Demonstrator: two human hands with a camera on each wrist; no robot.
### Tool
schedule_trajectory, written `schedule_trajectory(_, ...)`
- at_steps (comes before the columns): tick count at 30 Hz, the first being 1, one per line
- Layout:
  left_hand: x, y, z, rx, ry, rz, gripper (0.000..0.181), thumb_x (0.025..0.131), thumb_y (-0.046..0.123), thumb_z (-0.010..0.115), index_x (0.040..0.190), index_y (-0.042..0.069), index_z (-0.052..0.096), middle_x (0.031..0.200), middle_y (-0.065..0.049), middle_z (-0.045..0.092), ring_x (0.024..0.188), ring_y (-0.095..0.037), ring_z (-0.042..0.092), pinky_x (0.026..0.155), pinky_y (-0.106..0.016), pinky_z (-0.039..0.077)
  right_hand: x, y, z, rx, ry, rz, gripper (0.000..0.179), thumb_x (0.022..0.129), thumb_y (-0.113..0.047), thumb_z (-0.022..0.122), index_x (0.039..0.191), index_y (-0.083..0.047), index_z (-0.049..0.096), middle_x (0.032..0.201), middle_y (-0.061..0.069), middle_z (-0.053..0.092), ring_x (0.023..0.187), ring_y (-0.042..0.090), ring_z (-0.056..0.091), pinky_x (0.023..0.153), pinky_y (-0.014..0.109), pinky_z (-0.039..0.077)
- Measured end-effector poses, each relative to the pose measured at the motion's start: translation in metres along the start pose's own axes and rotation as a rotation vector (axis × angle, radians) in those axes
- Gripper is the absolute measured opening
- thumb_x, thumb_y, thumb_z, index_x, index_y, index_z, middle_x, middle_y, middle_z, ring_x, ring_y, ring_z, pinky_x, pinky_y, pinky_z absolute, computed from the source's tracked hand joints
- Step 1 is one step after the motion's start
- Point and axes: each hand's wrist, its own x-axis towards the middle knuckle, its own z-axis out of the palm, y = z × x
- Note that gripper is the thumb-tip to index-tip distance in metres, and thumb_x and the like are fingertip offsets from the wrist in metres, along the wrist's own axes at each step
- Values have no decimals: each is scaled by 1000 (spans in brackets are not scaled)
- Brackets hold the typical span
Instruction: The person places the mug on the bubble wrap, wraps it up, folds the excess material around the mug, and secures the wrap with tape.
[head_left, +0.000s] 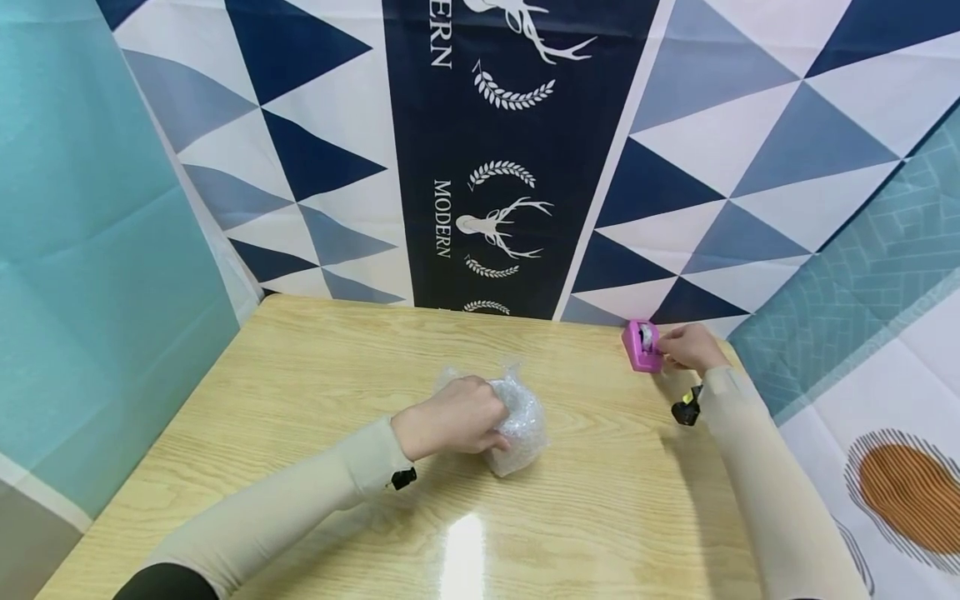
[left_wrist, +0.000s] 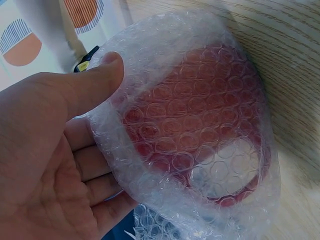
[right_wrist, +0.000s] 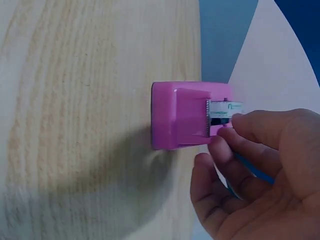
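Note:
My left hand (head_left: 457, 414) grips the left side of a bubble-wrapped bundle (head_left: 523, 423) near the middle of the table. In the left wrist view the thumb lies over the wrap and the fingers curl under its edge. Through the clear bubbles shows a reddish thing (left_wrist: 200, 110) with a rounded rim and a pale patch; its kind cannot be made out. At the far right of the table, my right hand (head_left: 688, 346) pinches the side of a pink tape dispenser (right_wrist: 187, 115). Thumb and forefinger are right beside the tape roll (right_wrist: 222, 109), behind the toothed cutting edge.
The wooden table (head_left: 300, 367) ends at a patterned cloth backdrop (head_left: 495, 150) just behind the dispenser. Teal cloth (head_left: 97, 208) hangs along the left side. Light glares on the tabletop near the front.

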Motion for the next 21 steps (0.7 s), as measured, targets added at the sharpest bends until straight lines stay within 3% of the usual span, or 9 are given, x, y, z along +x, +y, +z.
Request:
schedule_trajectory(9,0,0,-1,-2,-17,-10,38,87,53,76,76,18,68,64,10,58,60,-7,50,75,-30,55,2,-8,4,2,0,65,44,91,-14,70,121,19,64,78,4,69,68,9,59,61,22,54)
schedule_trajectory(16,0,1,-2,-7,-25,-18,39,88,53,76,74,18,66,64,9,58,61,-8,51,75,-31,55,3,-8,7,13,21,90,44,91,-15,71,120,17,66,77,3,69,69,9,58,61,22,53)
schedule_trajectory(21,0,1,-2,-9,-24,-16,39,88,53,75,74,18,66,65,9,59,62,-8,52,76,-31,55,-1,-9,7,78,1,92,42,92,-14,72,118,19,65,80,5,70,70,9,62,66,25,58)
